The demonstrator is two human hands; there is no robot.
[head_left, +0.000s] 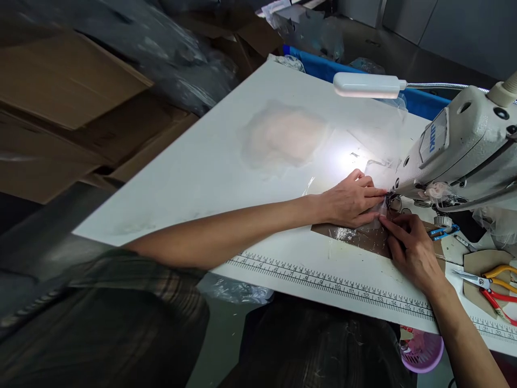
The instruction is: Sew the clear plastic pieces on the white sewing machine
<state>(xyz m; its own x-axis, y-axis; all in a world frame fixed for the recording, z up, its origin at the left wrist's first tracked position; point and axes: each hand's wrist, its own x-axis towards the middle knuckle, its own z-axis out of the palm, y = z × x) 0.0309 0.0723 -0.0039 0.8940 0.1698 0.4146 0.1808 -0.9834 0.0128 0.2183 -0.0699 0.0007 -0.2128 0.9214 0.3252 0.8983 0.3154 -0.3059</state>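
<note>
My left hand (351,200) lies on the white sewing table (210,161), fingers together and pressed onto a thin clear piece of material (377,215) right at the needle of the sewing machine (460,145). My right hand (412,248) comes from the near side, fingertips pinching the same clear piece just in front of the needle. A brown patch (355,234) on the table lies under the piece. The needle itself is hidden behind my fingers.
A lamp (367,85) on a flexible neck shines on the table. A pale pink fluffy heap (283,137) sits further back. Scissors (490,288) lie at the right. A printed ruler (335,280) runs along the near edge. Cardboard boxes (68,81) stand at left, a pink basket (422,353) below.
</note>
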